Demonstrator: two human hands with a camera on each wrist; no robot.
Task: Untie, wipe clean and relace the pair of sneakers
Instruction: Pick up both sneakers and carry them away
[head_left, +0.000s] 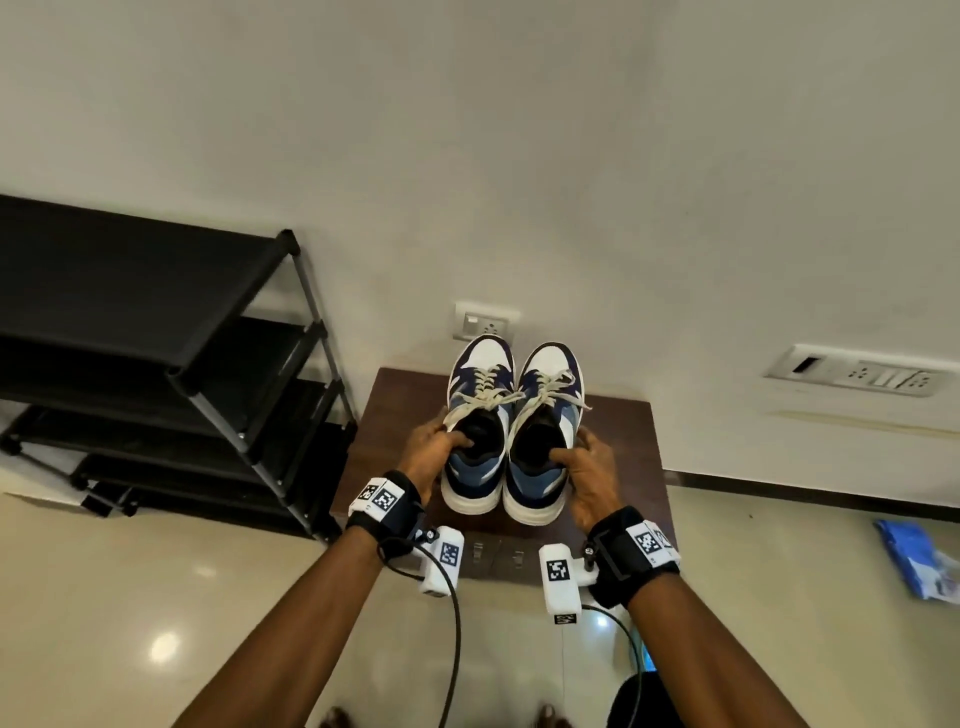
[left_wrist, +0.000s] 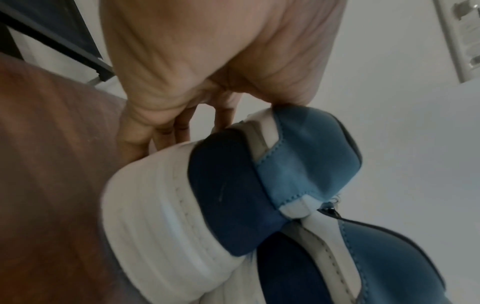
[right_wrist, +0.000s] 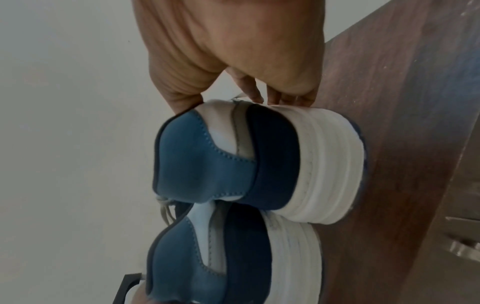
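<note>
Two blue, navy and white sneakers with tied off-white laces stand side by side, heels toward me, over a small brown wooden cabinet (head_left: 618, 441). My left hand (head_left: 434, 451) grips the left sneaker (head_left: 478, 415), thumb hooked inside its collar and fingers on its outer side. My right hand (head_left: 584, 457) grips the right sneaker (head_left: 543, 431) the same way. In the left wrist view the left sneaker's heel (left_wrist: 233, 195) sits below my palm. The right wrist view shows the right sneaker's heel (right_wrist: 233, 160) beside the other one. Whether the soles touch the cabinet top I cannot tell.
A black multi-tier shoe rack (head_left: 156, 332) stands on the left against the wall. Wall sockets (head_left: 483, 322) sit behind the sneakers, and a switch panel (head_left: 857, 371) is on the right. A blue packet (head_left: 919, 558) lies on the tiled floor at right.
</note>
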